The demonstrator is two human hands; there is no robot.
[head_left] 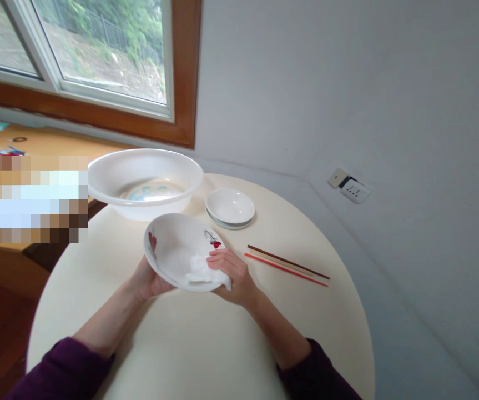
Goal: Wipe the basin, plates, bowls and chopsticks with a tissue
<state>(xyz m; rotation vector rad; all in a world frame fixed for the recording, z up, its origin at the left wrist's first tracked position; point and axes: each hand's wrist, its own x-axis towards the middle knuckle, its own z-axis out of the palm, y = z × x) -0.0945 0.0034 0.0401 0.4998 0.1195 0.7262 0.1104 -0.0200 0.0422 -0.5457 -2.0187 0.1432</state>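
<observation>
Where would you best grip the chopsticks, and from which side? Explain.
Probably mid-length, from above, pinching them together: the chopsticks lie flat and nearly parallel on the table, free of other things. The right hand, nearest, holds a cloth to the plate.

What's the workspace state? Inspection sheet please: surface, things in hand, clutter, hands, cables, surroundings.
Surface: round cream table, bare near the front edge.
Things in hand: flower-print plate, tilted, off the table; white cloth lying in it.
Clutter: clear basin; stacked small dishes; chopsticks lying right of the plate.
Hands: left hand grips the plate's near rim; right hand presses the cloth onto the plate.
Cables: nothing seen.
Surroundings: wood-framed window, wall socket, grey wall.
</observation>
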